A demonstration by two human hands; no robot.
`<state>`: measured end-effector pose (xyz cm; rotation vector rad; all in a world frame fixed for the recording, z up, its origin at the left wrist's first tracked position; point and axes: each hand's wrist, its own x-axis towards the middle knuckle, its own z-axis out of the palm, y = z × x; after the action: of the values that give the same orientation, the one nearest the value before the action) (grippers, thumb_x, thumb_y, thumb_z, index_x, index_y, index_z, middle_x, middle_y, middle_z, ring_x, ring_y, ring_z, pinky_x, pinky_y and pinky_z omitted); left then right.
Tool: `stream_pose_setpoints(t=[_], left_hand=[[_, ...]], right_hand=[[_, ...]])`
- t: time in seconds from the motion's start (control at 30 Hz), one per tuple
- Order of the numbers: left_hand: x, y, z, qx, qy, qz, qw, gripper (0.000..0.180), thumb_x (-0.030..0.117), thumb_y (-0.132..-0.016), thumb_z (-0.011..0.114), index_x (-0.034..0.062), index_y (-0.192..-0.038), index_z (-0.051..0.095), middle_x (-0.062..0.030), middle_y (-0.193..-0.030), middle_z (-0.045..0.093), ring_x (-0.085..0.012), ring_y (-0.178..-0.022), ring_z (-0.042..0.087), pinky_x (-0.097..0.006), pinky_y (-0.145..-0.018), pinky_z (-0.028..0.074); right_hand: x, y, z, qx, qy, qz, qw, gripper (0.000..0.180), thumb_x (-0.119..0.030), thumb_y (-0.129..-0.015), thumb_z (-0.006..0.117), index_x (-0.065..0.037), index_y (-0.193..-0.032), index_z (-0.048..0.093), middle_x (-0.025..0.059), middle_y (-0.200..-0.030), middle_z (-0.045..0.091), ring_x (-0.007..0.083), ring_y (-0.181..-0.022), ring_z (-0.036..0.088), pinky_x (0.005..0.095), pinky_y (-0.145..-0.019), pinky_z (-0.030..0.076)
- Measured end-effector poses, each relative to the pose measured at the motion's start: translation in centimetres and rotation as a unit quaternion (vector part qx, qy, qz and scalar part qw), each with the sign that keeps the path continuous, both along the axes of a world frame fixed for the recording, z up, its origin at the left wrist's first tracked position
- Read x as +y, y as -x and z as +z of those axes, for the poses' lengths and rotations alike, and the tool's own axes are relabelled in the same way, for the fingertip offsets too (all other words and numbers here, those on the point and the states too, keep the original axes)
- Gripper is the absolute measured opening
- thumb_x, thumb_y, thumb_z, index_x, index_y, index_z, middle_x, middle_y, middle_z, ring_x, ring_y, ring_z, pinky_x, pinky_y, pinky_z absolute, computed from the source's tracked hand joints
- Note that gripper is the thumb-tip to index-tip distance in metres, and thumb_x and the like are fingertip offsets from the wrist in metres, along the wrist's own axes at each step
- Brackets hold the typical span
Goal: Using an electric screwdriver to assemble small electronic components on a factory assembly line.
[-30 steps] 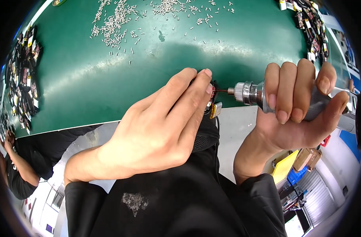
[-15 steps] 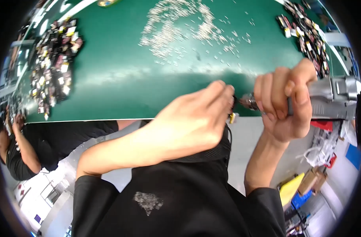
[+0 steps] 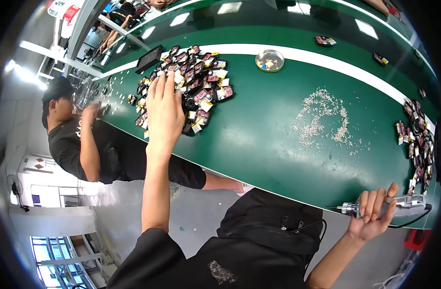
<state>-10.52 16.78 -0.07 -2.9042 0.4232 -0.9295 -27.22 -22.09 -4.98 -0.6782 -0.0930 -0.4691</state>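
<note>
My left hand (image 3: 165,111) is over the left pile of small black modules (image 3: 201,98) with pink faces and white-and-yellow tags. Its fingers are outstretched and held close together; whether the fingertips touch a module cannot be made out. At the table's right front edge, my right hand (image 3: 374,212) is closed around a grey electric screwdriver (image 3: 407,206). The tool's bit points left and its black cable trails from the back end. Between my hands, many small silvery screws or pins (image 3: 317,120) lie scattered on the green tabletop (image 3: 259,130).
A round dish (image 3: 269,61) with small pieces stands near the white strip. More modules (image 3: 419,139) lie along the right. A black tray (image 3: 149,59) sits behind the left pile. Another person (image 3: 68,120) works at the table on my left. Single modules (image 3: 325,41) lie on the far green surface.
My left hand has let go of a small dark part by the screwdriver and swung left to the pile. My right hand keeps the screwdriver. The view has turned left.
</note>
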Motion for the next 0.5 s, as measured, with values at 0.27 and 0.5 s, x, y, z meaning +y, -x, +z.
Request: stream_pose_setpoints(t=[0.27, 0.5], left_hand=[[-11.7, 0.2, -2.1, 0.147, 0.123, -0.282, 0.940, 0.030, 0.001, -0.076, 0.066, 0.0028, -0.105, 0.060, -0.0112, -0.103, 0.057, -0.0287, -0.096, 0.055, -0.036, -0.079, 0.047], [-16.9, -2.7, -3.9, 0.139, 0.028, -0.332, 0.932, 0.016, 0.002, -0.077, 0.062, 0.0007, -0.093, 0.060, -0.0089, -0.089, 0.054, -0.0257, -0.082, 0.056, -0.036, -0.070, 0.048]], right_hand=[[1.4, -0.7, -0.9, 0.021, -0.048, 0.034, 0.998, 0.015, -0.020, -0.096, 0.044, -0.006, -0.096, 0.043, -0.0025, -0.050, 0.035, 0.0069, -0.039, 0.032, 0.0241, -0.043, 0.035], [1.0, -0.2, -0.8, 0.029, -0.065, 0.025, 0.997, 0.015, -0.021, -0.095, 0.044, -0.006, -0.092, 0.041, -0.0022, -0.049, 0.035, 0.0081, -0.037, 0.033, 0.0247, -0.042, 0.034]])
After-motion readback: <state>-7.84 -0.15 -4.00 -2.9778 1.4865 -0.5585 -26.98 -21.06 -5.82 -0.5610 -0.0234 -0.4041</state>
